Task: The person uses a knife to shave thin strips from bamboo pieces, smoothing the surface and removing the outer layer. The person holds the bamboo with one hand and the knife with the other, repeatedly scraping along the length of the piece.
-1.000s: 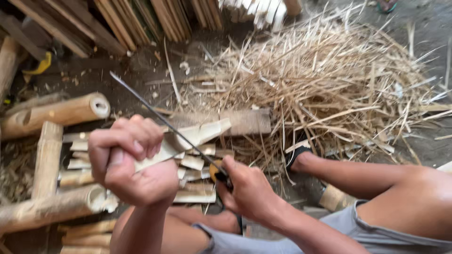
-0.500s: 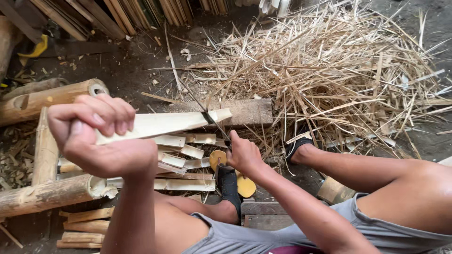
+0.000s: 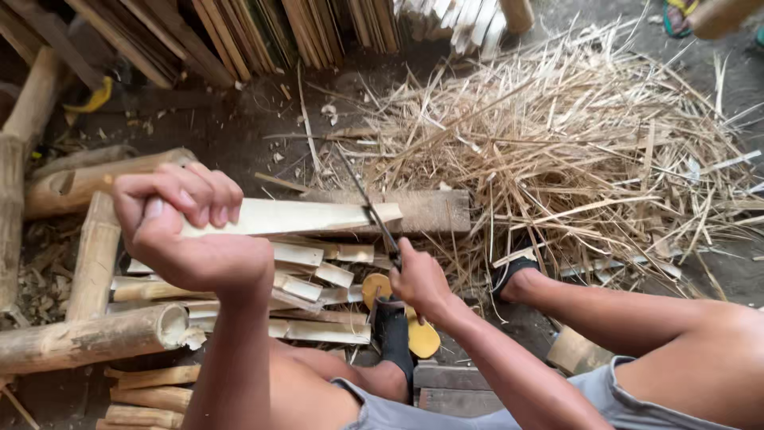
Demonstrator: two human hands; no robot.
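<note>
My left hand (image 3: 187, 227) grips one end of a pale split bamboo slat (image 3: 310, 216) and holds it roughly level, its far end resting on a wooden block (image 3: 434, 210). My right hand (image 3: 418, 279) holds the handle of a long dark knife (image 3: 368, 205). The blade stands upright and is set into the slat near its far end. Both my bare forearms reach forward from the bottom of the view.
A big heap of thin bamboo shavings (image 3: 581, 151) covers the ground at right. Short split bamboo pieces (image 3: 306, 283) lie under the slat. Round bamboo poles (image 3: 87, 338) lie at left. Stacked slats (image 3: 263, 32) line the back. My sandalled foot (image 3: 398, 334) rests below the block.
The slat has been lifted from a slant to level, and the knife has shifted along it to its far end. My left hand has moved up and left.
</note>
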